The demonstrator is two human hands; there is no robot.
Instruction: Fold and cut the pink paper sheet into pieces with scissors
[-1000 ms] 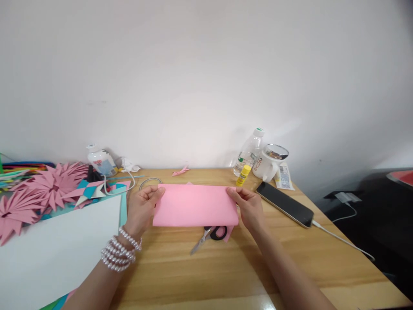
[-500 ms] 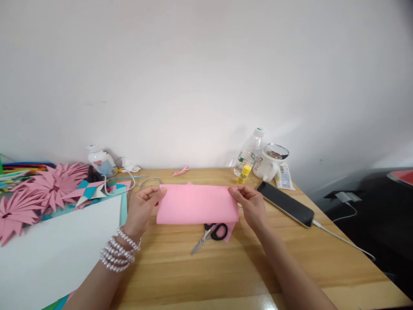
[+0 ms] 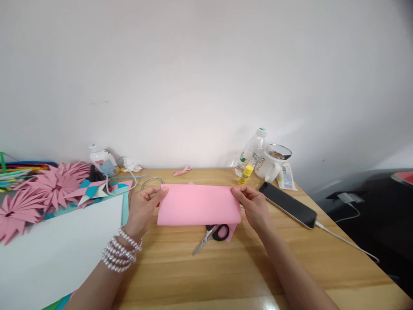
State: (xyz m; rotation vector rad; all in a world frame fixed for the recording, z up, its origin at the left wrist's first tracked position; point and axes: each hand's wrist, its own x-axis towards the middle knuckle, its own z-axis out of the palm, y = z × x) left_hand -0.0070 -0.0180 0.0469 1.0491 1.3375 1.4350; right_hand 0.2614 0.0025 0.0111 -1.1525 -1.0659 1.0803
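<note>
A pink sheet of paper (image 3: 199, 205), wide and seemingly folded along its length, is held up between my two hands over the table. My left hand (image 3: 145, 209) pinches its upper left corner between thumb and fingers. At the upper right corner, my right hand (image 3: 254, 206) pinches it the same way. Scissors (image 3: 206, 237) with black handles lie below the sheet, their upper part hidden behind it. Another pink paper piece (image 3: 230, 232) shows under the handles. A ring (image 3: 152, 179) lies partly hidden behind my left hand.
On the right stand a glue stick (image 3: 245, 175), a water bottle (image 3: 253, 153) and a mug (image 3: 272, 163), near a phone (image 3: 288, 204) on a cable. Folded pink paper flowers (image 3: 56, 187), a white sheet (image 3: 64, 254) and a white bottle (image 3: 103, 160) are on the left.
The view has shifted slightly, so everything sits a little further right. Both hands keep their pinch on the pink paper.
</note>
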